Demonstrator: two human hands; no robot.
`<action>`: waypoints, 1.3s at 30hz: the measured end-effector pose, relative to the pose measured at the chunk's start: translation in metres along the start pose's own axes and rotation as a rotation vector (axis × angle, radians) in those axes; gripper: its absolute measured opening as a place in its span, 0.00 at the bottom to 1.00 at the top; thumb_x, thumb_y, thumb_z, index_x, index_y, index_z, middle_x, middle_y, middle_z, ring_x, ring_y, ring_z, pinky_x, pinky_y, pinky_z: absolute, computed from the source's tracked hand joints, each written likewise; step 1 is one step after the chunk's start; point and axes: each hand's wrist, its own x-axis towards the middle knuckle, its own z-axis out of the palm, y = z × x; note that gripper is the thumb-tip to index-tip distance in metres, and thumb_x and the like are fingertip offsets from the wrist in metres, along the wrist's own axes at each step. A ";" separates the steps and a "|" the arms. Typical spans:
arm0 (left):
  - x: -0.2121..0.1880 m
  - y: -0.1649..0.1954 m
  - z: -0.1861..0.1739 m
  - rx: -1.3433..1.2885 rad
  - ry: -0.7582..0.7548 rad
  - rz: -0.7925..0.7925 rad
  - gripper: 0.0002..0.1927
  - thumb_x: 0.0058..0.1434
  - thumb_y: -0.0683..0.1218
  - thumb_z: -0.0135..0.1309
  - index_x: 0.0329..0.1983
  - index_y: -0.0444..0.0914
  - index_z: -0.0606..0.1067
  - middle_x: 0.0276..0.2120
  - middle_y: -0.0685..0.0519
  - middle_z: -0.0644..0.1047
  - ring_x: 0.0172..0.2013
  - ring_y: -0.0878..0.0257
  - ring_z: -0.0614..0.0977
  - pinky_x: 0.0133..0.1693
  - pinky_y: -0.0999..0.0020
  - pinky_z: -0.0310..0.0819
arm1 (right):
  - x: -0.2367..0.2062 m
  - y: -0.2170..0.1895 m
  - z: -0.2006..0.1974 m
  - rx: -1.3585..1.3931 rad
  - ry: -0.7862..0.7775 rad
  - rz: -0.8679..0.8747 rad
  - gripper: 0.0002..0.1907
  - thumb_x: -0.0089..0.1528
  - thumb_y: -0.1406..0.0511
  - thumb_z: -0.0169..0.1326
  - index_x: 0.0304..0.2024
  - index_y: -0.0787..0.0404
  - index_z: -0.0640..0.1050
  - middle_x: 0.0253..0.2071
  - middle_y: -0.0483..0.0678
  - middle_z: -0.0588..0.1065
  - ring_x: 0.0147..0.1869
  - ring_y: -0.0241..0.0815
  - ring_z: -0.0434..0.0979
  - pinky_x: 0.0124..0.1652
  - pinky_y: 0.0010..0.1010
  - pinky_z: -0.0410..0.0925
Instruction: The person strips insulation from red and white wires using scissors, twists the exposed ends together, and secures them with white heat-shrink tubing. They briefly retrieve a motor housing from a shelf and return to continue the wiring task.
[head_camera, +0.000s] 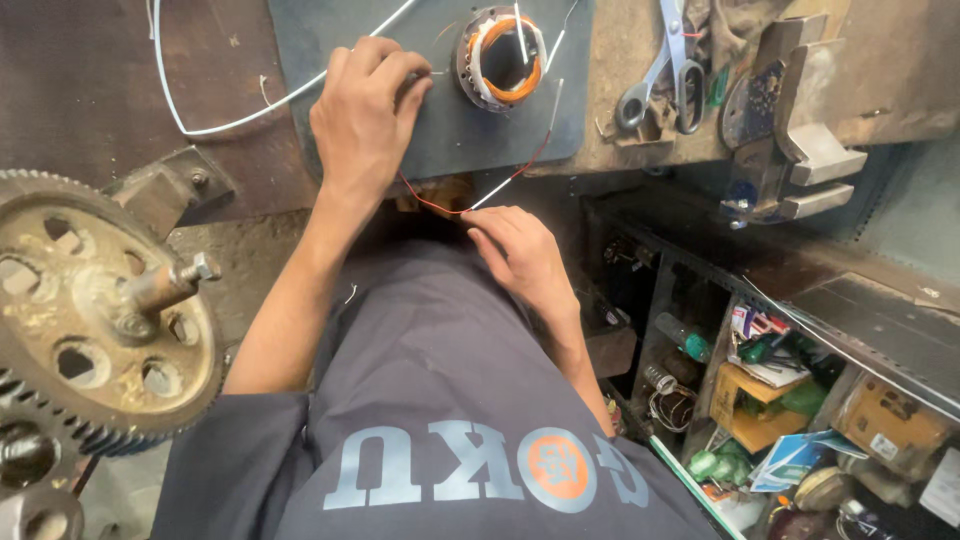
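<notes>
While the left hand rests knuckles-up on the dark, matte work mat, its fingers are curled nearly closed and pinch something thin at the fingertips, too fine to identify with certainty; it appears to be the end of a wire. Just beside it on the mat sits the motor stator, a round metal ring with coppery-orange windings and pale insulating sleeves standing up from it. A thin red wire sags in a loop from under the left hand, off the front edge of the bench, and back up toward the stator. The right hand hangs lower, below the bench edge, fingers loosely bent, thumb and fingertips pinching the low point of that red wire where a short white sleeve meets it. A white sheathed cable curves across the worn wooden bench. Scissors with grey handles lie to the right, near a chipped bench vise. At far left, a large rusty toothed gear.
</notes>
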 end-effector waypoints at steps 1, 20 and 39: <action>0.002 0.001 -0.003 -0.006 0.001 0.003 0.08 0.64 0.46 0.68 0.44 0.45 0.81 0.44 0.58 0.78 0.45 0.56 0.77 0.40 0.59 0.75 | 0.005 0.000 -0.005 0.010 0.009 -0.017 0.12 0.63 0.72 0.61 0.49 0.63 0.79 0.45 0.51 0.80 0.47 0.50 0.79 0.47 0.37 0.72; -0.007 0.063 -0.016 -1.003 -0.486 -0.456 0.09 0.74 0.40 0.55 0.54 0.33 0.73 0.41 0.54 0.81 0.40 0.73 0.81 0.41 0.76 0.78 | 0.023 0.004 -0.029 0.469 0.251 0.362 0.11 0.69 0.76 0.62 0.53 0.64 0.78 0.50 0.48 0.77 0.46 0.34 0.81 0.44 0.23 0.76; -0.008 0.058 -0.018 -0.780 -0.485 -0.428 0.07 0.73 0.39 0.54 0.50 0.33 0.70 0.35 0.53 0.77 0.34 0.70 0.78 0.35 0.72 0.73 | 0.033 0.001 -0.033 0.367 0.187 0.350 0.09 0.67 0.76 0.62 0.48 0.66 0.78 0.44 0.51 0.78 0.44 0.40 0.82 0.45 0.26 0.75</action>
